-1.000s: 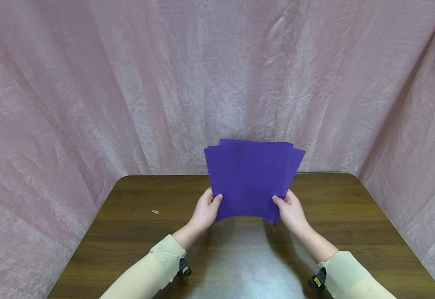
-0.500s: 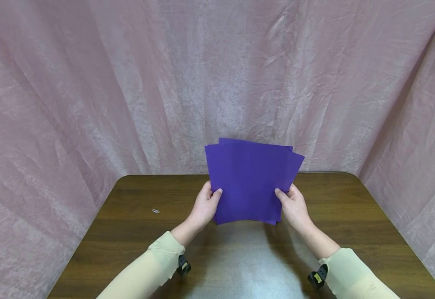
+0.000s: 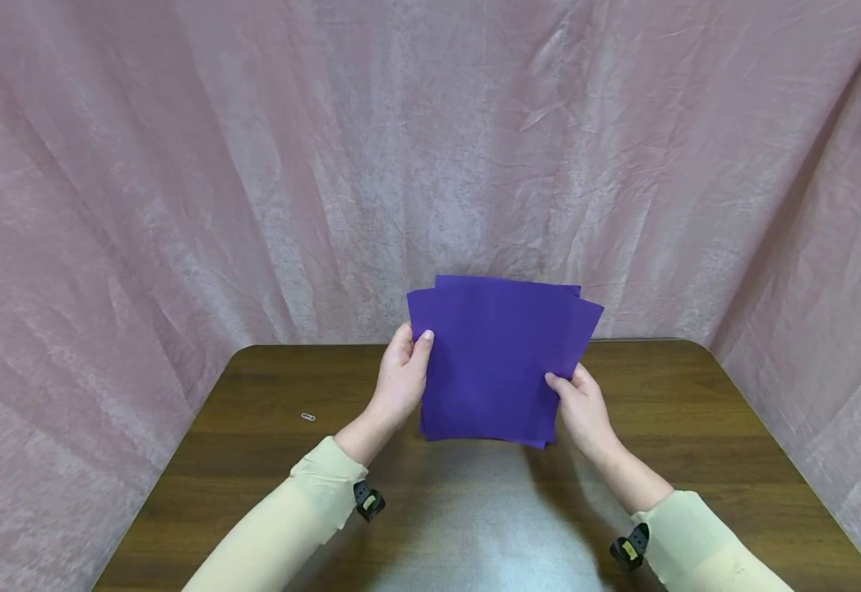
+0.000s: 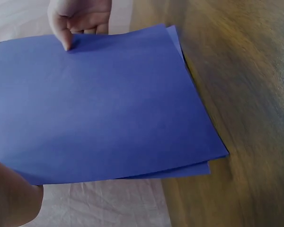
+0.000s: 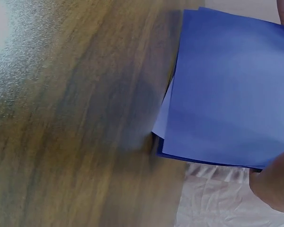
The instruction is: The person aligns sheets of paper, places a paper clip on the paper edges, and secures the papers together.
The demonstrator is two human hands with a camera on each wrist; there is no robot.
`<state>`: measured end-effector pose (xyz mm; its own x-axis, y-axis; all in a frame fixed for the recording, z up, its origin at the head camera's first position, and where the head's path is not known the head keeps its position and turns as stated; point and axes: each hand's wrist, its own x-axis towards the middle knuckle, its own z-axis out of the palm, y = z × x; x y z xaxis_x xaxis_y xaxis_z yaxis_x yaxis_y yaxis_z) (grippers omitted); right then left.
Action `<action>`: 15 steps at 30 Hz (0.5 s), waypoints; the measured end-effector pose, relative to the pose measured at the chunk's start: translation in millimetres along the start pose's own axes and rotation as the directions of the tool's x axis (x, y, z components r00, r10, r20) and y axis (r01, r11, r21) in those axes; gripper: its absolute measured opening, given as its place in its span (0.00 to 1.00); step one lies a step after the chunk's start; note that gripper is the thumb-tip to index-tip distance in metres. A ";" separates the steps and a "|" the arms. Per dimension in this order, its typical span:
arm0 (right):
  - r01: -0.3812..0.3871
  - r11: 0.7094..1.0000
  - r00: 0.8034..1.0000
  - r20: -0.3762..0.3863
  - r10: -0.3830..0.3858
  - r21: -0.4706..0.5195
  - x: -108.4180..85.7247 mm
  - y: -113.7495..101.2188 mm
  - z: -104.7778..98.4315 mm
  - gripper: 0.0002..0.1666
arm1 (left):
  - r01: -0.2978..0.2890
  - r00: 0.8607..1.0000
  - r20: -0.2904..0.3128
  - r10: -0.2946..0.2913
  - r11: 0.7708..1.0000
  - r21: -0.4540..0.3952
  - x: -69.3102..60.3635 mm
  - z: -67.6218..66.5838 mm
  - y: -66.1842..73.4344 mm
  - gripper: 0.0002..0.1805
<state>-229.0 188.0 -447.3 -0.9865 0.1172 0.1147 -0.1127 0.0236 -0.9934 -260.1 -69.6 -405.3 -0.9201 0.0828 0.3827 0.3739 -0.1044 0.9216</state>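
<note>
Several purple sheets of paper (image 3: 497, 362) are held up over the table, fanned slightly so their corners do not line up. My left hand (image 3: 403, 374) pinches their left edge above the middle, thumb on the near face and the other fingers behind. Lower on the right edge, my right hand (image 3: 584, 411) grips them the same way. In the left wrist view the paper (image 4: 99, 104) looks blue, with a second sheet's edge showing beneath. The right wrist view shows the offset lower corners of the paper (image 5: 227, 90) near the wooden surface.
A small paper clip (image 3: 307, 417) lies on the left part of the brown wooden table (image 3: 267, 469). Pink curtains (image 3: 430, 164) hang behind the table and along its sides.
My left hand has slid up along the left edge of the sheets. The right hand has shifted only slightly, and the sheets' fanned offset has changed a little.
</note>
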 end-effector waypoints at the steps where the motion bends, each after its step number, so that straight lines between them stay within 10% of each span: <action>1: -0.002 1.000 1.000 -0.004 0.002 0.006 0.2 -1.2 0.1 0.16 | -0.003 1.000 -0.004 0.003 1.000 0.004 -0.1 0.6 0.8 0.15; 15: 0.002 0.994 1.000 -0.010 -0.001 0.110 3.9 -15.9 2.8 0.18 | -0.038 0.999 0.005 0.038 0.999 -0.005 -0.7 1.8 -2.4 0.17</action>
<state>-231.5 185.3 -431.1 -0.9852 0.1267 0.1157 -0.1271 -0.0859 -0.9882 -260.2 -67.7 -407.6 -0.9049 0.0835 0.4175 0.4077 -0.1123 0.9062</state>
